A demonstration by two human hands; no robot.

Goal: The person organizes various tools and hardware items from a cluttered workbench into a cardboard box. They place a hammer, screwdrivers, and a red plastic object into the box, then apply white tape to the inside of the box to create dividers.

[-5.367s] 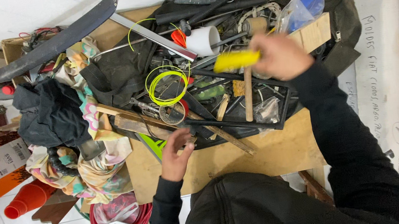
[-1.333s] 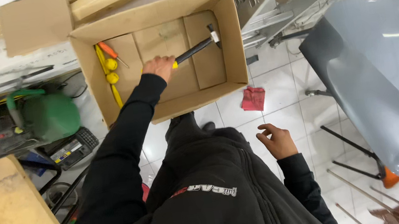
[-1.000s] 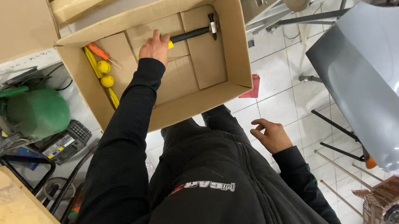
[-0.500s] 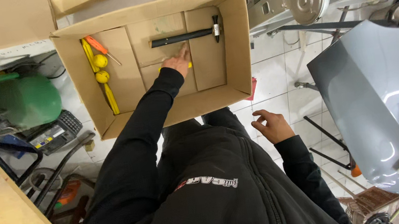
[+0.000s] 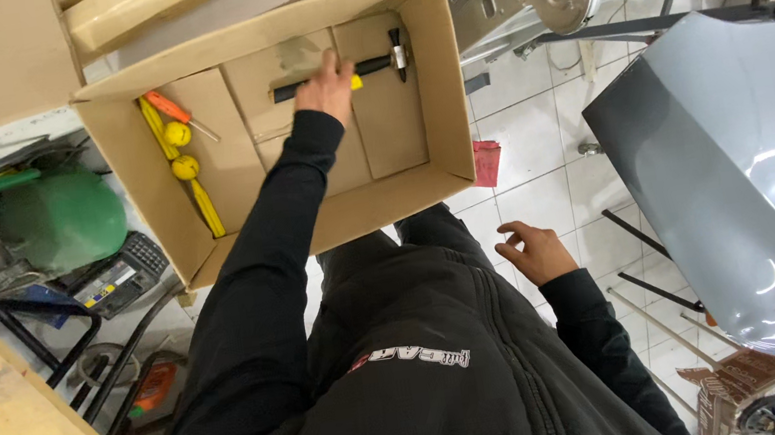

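Since the left hand [image 5: 325, 83] lays loose, unclenched fingers over the hammer [image 5: 374, 65] inside the cardboard box [image 5: 446, 88], it may slide toward the yellow screwdrivers [image 5: 184, 164]; the right hand [image 5: 536, 251], outside the box, hangs half-curled and empty.

My one camera sits on my head, looking steeply down over my black jacket [image 5: 411, 386]; it faces the cardboard box [image 5: 206, 223] on the tiled floor [image 5: 545, 185], near, at arm's reach.
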